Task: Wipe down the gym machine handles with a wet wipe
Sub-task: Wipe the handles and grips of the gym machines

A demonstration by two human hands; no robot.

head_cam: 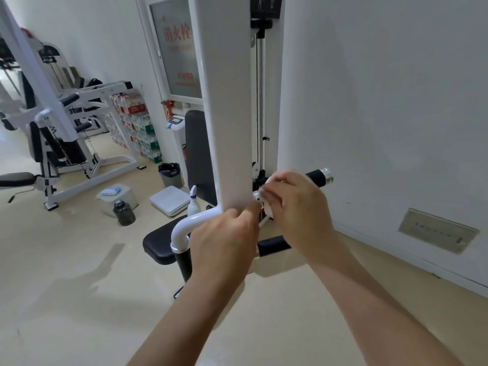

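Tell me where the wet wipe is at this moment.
Head view, right of centre: the wet wipe is bunched in the right hand, just right of the white upright and left of the black handle.

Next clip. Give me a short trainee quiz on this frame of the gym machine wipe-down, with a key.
1. Multiple choice: where is the wet wipe?
A) draped over the seat
B) bunched in the right hand
C) lying on the floor
2. True or false: the wipe fully covers the black handle with the silver end cap.
3. Short answer: what blue-nozzled thing stands just left of the white upright post?
Key: 1 B. 2 False: the handle's end shows bare beyond the right hand. 3 The spray bottle.
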